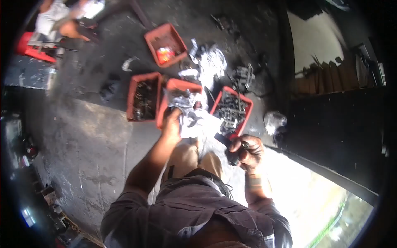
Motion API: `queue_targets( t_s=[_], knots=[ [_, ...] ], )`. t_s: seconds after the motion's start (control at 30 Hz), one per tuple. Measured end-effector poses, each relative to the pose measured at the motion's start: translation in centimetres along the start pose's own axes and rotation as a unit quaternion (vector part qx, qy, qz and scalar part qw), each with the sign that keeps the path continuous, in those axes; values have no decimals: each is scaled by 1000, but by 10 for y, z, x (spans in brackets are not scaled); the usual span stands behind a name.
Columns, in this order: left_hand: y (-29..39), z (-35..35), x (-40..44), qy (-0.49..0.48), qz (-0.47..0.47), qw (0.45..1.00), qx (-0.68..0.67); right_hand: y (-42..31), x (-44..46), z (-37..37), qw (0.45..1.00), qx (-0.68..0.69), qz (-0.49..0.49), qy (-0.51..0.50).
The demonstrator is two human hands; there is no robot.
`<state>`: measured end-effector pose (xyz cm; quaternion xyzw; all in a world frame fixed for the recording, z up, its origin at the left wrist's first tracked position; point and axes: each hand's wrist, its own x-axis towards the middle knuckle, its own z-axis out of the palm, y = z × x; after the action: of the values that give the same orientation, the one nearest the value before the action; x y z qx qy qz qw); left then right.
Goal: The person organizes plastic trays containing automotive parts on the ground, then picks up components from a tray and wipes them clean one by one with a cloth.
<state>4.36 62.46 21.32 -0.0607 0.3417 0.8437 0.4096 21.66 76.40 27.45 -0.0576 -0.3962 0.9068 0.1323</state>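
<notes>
My left hand (pixel 172 124) is closed on a crumpled whitish cloth or plastic sheet (pixel 194 123), held over the near edge of a red bin (pixel 182 85). At the right, the fingers of my right hand (pixel 249 152) are wrapped round a dark metal part (pixel 232 153) with a flat end pointing up and left. Just beyond that hand stands a red bin of metal parts (pixel 249 108). Another red bin (pixel 131 99) with small dark pieces is left of the cloth. Glare washes out some of the sheet.
Farther off, a red bin (pixel 149 38) holds an orange-red item (pixel 165 54). Bright crumpled plastic (pixel 211 62) and metal parts (pixel 243 77) lie on the dark floor. A clear bag (pixel 274 122) sits at the right. Part of another person (pixel 70 29) shows at the upper left.
</notes>
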Motion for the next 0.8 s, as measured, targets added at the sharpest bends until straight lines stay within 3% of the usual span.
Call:
queue_targets(
  t_s=[0.03, 0.1, 0.13, 0.2, 0.27, 0.33, 0.4, 0.47, 0.5, 0.6, 0.63, 0.67, 0.7, 0.73, 0.77, 0.8],
  knots=[
    [-8, -27, 10, 3, -31, 998, 45, 10, 9, 3, 999, -26, -31, -5],
    [-41, -64, 11, 31, -69, 986, 151, 14, 29, 11, 997, -10, 70, -37],
    [-69, -86, 13, -9, -48, 984, 170, 19, 41, 13, 993, 27, 104, -46],
    [-137, -161, -8, -40, -233, 939, 248, 39, 62, 6, 986, 111, 107, -66],
    [-96, -82, -31, -41, -179, 981, 63, 55, 84, -2, 984, 136, 93, -68],
    [-139, -117, -45, -79, -242, 958, 134, 80, 92, -15, 959, 240, 123, -90],
    [-173, -141, -66, -110, -272, 922, 251, 108, 102, -28, 956, 253, 118, -90],
    [-200, -152, -90, -155, -250, 856, 425, 138, 106, -38, 956, 269, 1, -114],
    [-210, -155, -99, -178, -217, 817, 503, 144, 104, -33, 945, 321, -10, -56],
    [-227, -163, -119, -241, -72, 688, 680, 138, 106, -43, 962, 259, 65, -60],
    [-229, -168, -121, -255, -25, 654, 712, 136, 115, -70, 981, 16, 105, -163],
    [-229, -173, -122, -263, 1, 637, 725, 134, 129, -72, 977, -93, 123, -147],
    [-215, -163, -110, -208, -211, 723, 624, 157, 134, -77, 971, -177, 117, -108],
    [-196, -152, -96, -145, -413, 760, 481, 198, 128, -89, 971, -118, 210, -4],
    [-190, -148, -93, -108, -432, 778, 443, 242, 137, -96, 981, -114, 149, 40],
    [-196, -149, -100, -124, -437, 773, 442, 284, 140, -119, 965, -234, 122, 3]
  ],
)
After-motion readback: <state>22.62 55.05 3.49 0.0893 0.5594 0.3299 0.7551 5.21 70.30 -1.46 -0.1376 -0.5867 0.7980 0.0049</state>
